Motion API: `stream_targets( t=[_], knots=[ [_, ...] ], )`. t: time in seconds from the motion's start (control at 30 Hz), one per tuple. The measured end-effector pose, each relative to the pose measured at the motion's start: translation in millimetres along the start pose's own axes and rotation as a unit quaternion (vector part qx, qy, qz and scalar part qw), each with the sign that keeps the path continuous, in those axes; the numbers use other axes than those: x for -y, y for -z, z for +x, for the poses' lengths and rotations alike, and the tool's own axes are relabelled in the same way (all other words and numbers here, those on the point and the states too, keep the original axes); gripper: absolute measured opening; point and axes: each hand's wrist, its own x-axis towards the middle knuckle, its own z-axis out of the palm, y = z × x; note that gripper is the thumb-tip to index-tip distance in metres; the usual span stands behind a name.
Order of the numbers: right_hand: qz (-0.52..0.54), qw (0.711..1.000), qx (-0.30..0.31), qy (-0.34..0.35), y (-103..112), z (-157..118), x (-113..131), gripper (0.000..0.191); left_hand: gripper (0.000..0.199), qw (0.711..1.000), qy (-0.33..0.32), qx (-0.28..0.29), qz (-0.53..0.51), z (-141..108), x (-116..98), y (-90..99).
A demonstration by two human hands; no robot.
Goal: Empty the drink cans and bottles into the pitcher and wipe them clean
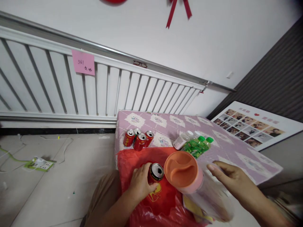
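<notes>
My left hand [140,183] is wrapped round a dark-banded can [156,172] with an open top, held over the red plastic bag [134,157]. Just right of it, a clear plastic pitcher [210,198] with an orange lid [181,169] leans with its lid towards the can. My right hand [233,179] is at the pitcher's right side, thumb stretched out and fingers partly hidden; its grip cannot be made out clearly. A group of red cans [140,142] stands beyond the bag, and several bottles with green caps [197,145] lie beside white-capped ones [181,140].
The table has a purple patterned cloth [176,121]. Behind it runs a white radiator [137,90] with a pink note [83,62]. A photo board [251,126] leans at the right. A power strip [39,164] with cables lies on the floor at the left.
</notes>
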Motion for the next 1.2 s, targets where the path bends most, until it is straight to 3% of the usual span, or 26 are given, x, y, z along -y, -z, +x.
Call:
stream_targets(
  t=[0.67,1.2],
  knots=[
    [-0.018,1.000,-0.002,0.010,-3.5,6.7,14.8,0.065,0.072,1.000,-0.003,0.010,0.003,0.8,4.8,-2.4],
    [-0.061,0.998,0.012,0.029,-5.4,11.6,5.9,0.062,0.072,1.000,0.003,0.014,0.000,0.6,2.3,-0.1]
  ],
)
